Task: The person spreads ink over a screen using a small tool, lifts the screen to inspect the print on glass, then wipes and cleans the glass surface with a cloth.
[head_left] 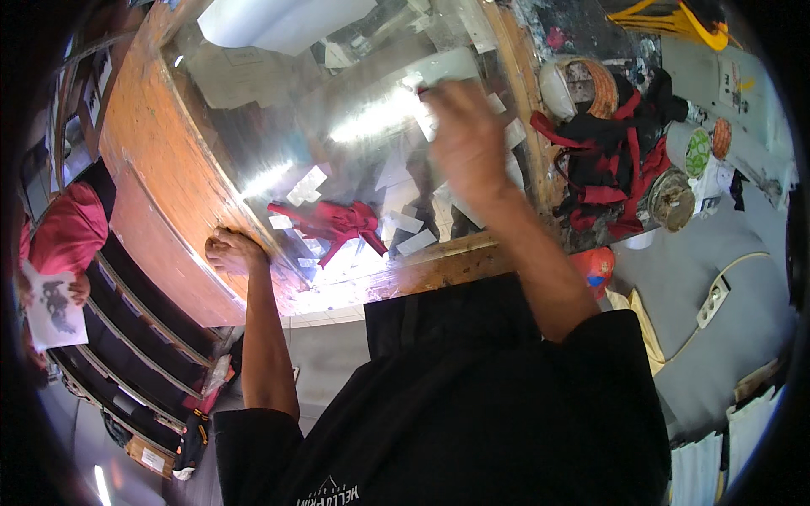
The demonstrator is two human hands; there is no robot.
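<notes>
A wood-framed glass tabletop (287,110) lies before me, with bright light glaring off it. My right hand (468,139) is over the glass, blurred by motion, its fingers closed. A small dark red bit shows at the fingertips; what it belongs to is too smeared to name. My left hand (236,250) rests on the wooden border, fingers bent and slightly apart, holding nothing. Between my hands, a crumpled red cloth (333,223) lies on the glass near the front edge. White paper or tape pieces (305,184) are scattered around it.
A white sheet (283,21) lies at the far side. To the right are a heap of black and red cloth (612,160), several tubs (672,201) and a power strip (714,304). At left, a person holds a printed sheet (55,308) beside dark racks (152,312).
</notes>
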